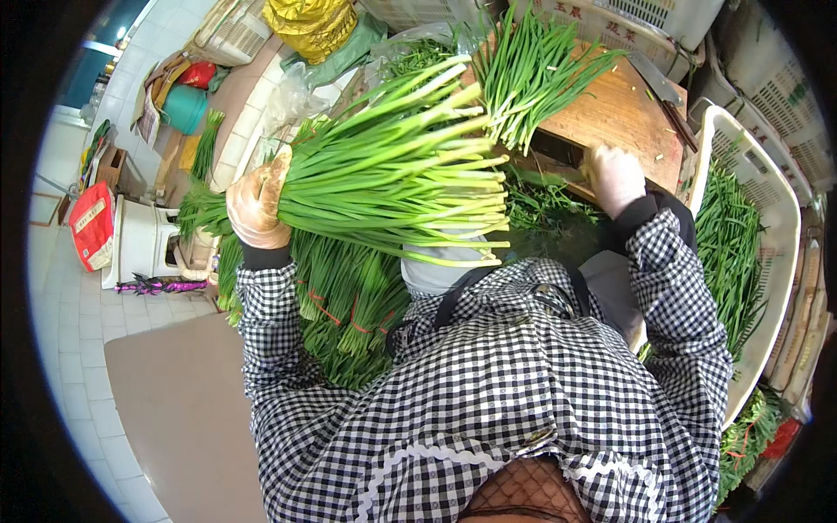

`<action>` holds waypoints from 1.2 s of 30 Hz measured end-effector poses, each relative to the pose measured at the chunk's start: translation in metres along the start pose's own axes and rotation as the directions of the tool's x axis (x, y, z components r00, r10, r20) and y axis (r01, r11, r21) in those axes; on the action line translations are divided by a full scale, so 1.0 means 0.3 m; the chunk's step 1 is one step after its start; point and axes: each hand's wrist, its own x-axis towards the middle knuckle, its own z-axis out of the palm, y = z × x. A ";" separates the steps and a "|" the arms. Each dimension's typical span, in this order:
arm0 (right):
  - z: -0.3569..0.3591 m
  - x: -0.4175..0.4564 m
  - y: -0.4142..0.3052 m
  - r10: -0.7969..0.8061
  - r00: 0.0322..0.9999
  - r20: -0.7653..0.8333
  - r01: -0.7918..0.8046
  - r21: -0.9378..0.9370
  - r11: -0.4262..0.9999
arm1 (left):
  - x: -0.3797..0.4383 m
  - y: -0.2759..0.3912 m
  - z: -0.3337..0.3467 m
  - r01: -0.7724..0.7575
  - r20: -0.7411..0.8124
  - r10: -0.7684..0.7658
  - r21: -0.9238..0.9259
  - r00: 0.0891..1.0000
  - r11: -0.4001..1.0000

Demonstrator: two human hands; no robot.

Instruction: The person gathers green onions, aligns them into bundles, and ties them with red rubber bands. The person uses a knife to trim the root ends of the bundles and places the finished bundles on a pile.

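A large bunch of green garlic chives (392,170) is held up by my left hand (259,199), its pale cut ends fanned out to the right. My right hand (613,178) is closed at the near edge of a wooden board (614,124); whether something small is inside the fist is hidden. Loose chives (533,78) lie on the board's left part. A cleaver (657,78) rests at its far right corner. Below the raised bunch, tied bundles of chives (359,301) with red bands are stacked beside my leg.
A white plastic crate (778,189) of loose greens stands at the right. More crates (628,33) line the far side. A white stool (138,238), a teal bucket (184,110) and a yellow sack (310,26) are at the left and far left. Trimmings (546,202) lie below the board.
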 end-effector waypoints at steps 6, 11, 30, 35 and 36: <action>-0.084 -0.052 -0.005 -0.139 0.949 0.283 0.089 0.182 0.979 | -0.061 -0.036 0.049 0.336 0.063 -0.331 -0.209 0.942 0.918; -0.416 0.069 -0.229 0.002 0.961 -0.275 0.266 0.932 0.248 | -0.026 -0.016 0.041 0.287 0.038 -0.285 -0.143 0.958 0.947; -0.390 0.122 -0.310 -0.064 0.682 -0.729 0.457 0.356 0.815 | 0.084 0.060 0.003 0.012 0.141 -0.056 0.297 0.988 0.955; -0.385 0.113 -0.350 -0.198 0.779 -0.595 0.438 0.290 0.851 | 0.085 0.066 0.023 0.031 0.149 -0.067 0.233 0.987 0.972; -0.371 0.119 -0.345 -0.167 0.793 -0.585 0.445 0.371 0.815 | 0.091 0.071 0.029 0.045 0.148 -0.075 0.198 0.986 0.979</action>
